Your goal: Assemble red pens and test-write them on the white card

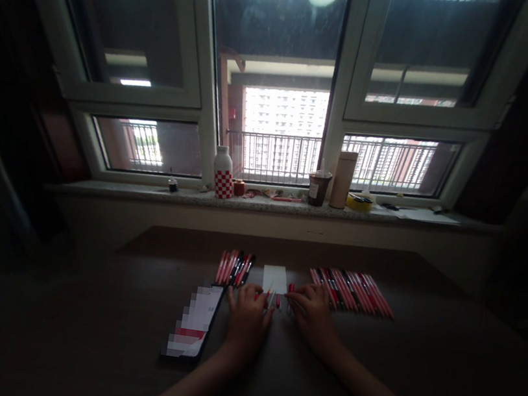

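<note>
My left hand (247, 317) rests on the table with its fingers bent. Small red and white pen parts (272, 299) lie at its thumb and fingertips; which one it grips is too small to tell. Close to its right, my right hand (314, 313) has its fingertips pressed together over a slim pen with a red end (291, 288). A short red piece (278, 303) lies between the hands. Just beyond them is a white slip of paper (275, 278). A row of red and black pens (234, 267) lies left of the paper, and a longer row of pens (352, 290) lies right.
A phone (195, 323) with its screen lit lies beside my left hand on the dark table (145, 273). Along the windowsill (147, 193) stand a checkered bottle (223, 174), a drink cup (318, 188), a tan flask (342, 179) and a yellow tape roll (359, 203).
</note>
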`<state>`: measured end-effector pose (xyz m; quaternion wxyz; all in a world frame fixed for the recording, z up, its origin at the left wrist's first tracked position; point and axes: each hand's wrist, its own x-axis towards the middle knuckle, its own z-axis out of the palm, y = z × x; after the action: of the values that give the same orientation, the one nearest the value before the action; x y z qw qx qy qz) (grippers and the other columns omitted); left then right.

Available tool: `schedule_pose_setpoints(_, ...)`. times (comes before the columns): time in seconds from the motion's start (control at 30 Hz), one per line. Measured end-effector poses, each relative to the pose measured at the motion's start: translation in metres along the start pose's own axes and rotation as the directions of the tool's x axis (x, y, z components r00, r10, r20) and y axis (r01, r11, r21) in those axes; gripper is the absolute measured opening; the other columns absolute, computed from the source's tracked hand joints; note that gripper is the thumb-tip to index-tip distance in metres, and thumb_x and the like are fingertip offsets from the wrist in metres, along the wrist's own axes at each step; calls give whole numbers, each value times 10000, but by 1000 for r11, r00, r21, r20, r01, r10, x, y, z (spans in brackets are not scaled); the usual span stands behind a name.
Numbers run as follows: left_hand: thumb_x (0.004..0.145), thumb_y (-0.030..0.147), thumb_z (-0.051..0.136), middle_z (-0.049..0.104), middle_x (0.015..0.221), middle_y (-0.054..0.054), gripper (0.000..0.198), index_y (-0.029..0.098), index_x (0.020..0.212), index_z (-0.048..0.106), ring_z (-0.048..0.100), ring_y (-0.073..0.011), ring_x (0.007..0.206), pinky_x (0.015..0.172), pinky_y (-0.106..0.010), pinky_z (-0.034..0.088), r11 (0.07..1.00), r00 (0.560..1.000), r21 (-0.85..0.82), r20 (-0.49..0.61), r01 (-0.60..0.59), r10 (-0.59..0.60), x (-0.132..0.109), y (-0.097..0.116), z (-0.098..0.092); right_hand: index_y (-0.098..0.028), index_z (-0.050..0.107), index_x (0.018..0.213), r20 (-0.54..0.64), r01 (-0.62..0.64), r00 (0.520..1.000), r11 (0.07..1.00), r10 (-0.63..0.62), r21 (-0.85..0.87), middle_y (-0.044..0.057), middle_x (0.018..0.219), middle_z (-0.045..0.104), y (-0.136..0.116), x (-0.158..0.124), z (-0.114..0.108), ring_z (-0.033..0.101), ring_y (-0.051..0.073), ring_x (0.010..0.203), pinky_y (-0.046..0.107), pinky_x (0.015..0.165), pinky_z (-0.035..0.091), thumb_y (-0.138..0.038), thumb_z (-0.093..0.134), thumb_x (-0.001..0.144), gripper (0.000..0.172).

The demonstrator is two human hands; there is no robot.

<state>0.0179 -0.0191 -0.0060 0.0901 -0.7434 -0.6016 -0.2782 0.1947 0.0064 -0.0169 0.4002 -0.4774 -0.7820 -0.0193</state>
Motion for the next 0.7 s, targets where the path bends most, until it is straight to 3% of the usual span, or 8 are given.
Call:
schedule_pose_setpoints(0.2, 819, 329, 555, 560, 1124, -56, 196, 236, 969, 642, 438, -259, 1140, 1073, -588, 157, 998, 1000, 69, 25, -3, 1, 1, 3, 0, -290, 694, 968, -10, 1, 1000, 1000, -1, -6, 38, 928, 623, -1, 1, -1, 500, 231, 975, 486, 991, 271, -191, 561, 857, 200)
schedule_pose_setpoints(0.7, 810, 348, 565, 560, 1141, -62, 225, 232, 988, 640, 438, -264, 1145, 1072, -601, 146, 998, 999, 60, 41, 8, -11, 3, 4, 0, -278, 700, 944, -5, 0, 1000, 1000, 0, -11, 47, 927, 624, -3, 1, -3, 499, 235, 971, 483, 984, 281, -188, 544, 859, 199)
